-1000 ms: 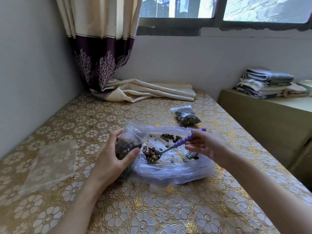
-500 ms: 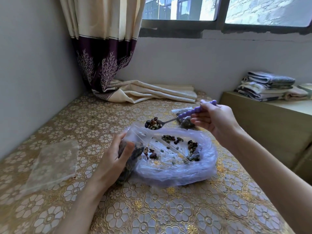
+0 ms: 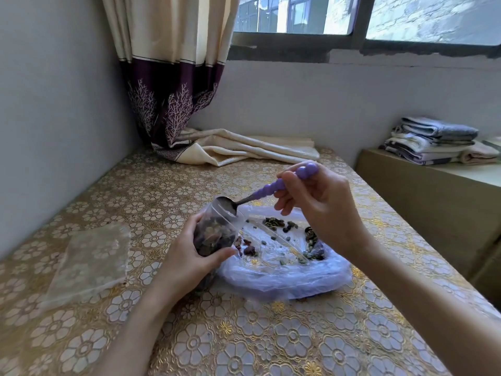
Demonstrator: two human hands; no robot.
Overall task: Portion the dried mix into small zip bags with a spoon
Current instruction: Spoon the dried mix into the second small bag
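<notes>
Head view: the left hand [image 3: 187, 256] wraps a crinkly clear small zip bag [image 3: 217, 232] of dark dried mix at 9 o'clock of the big filmy bag [image 3: 284, 275]. The right hand [image 3: 320, 204] pinches a beaded purple spoon [image 3: 260, 192], its metal bowl tipped into the bag's mouth, probably emptied. Flat empty bags [image 3: 92, 261] lie at 9 o'clock on the embossed floral tabletop [image 3: 244, 335]; a curtain [image 3: 173, 77] hangs at 12.

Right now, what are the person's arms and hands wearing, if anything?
Nothing is worn that shows: both forearms are bare to the frame's bottom edge, with no sleeve, glove, watch, bracelet or ring visible on the left hand or the right hand. No markings show.
</notes>
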